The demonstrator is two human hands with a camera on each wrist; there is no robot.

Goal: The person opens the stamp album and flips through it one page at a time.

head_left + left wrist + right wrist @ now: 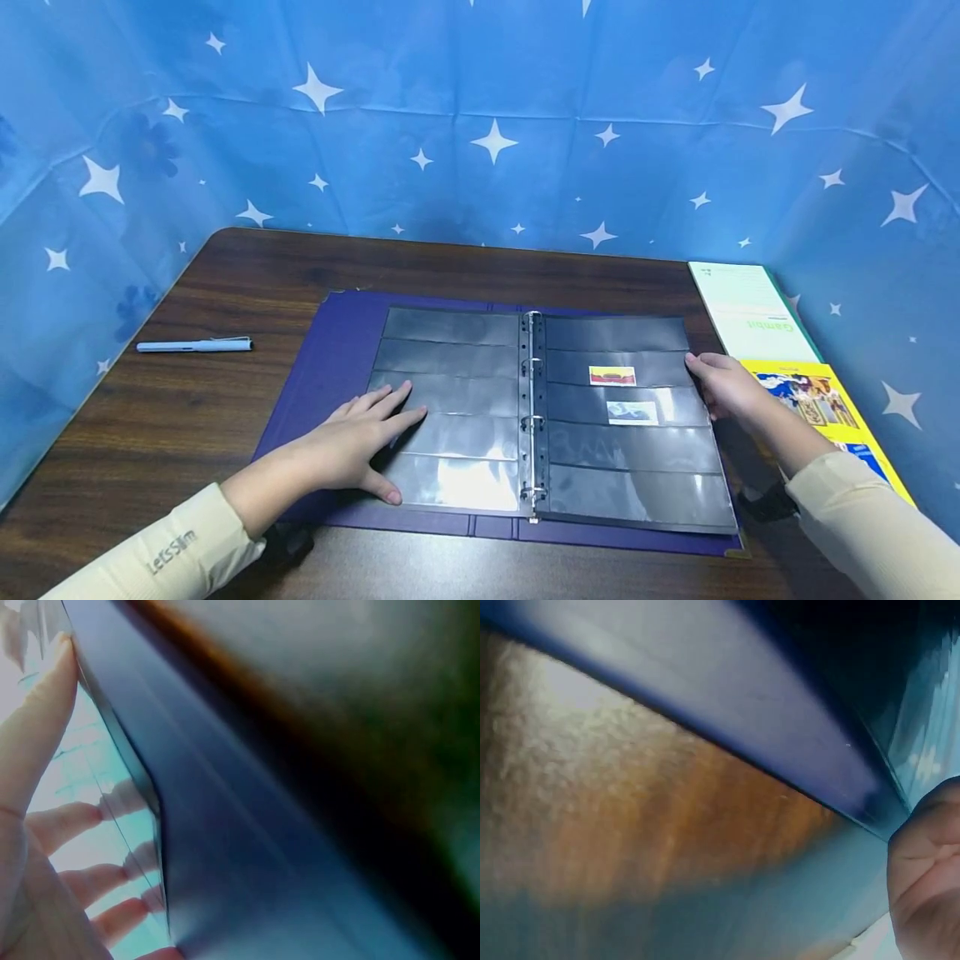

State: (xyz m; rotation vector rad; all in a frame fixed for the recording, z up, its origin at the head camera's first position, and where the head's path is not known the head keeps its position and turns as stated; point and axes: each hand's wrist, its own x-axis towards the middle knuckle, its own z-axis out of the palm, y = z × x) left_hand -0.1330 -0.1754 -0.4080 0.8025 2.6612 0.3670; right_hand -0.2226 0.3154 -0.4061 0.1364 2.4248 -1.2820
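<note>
An open ring binder (330,367) with a dark blue cover lies on the wooden table (187,433). Its black pocket pages (450,392) are glossy. My left hand (360,437) presses flat on the left page, fingers straight and spread. In the left wrist view the left hand (45,825) lies on the shiny page beside the blue cover (247,847). My right hand (720,387) rests at the outer edge of the right page, fingers lightly extended on it. Two small stamps (612,376) (632,412) sit in the right page's pockets. The right wrist view shows only part of the right hand (930,885).
A light blue pen (193,345) lies on the table left of the binder. A green-and-white booklet (750,312) and a yellow one (817,408) lie along the right edge. A blue star-patterned cloth (487,125) walls in the table on three sides.
</note>
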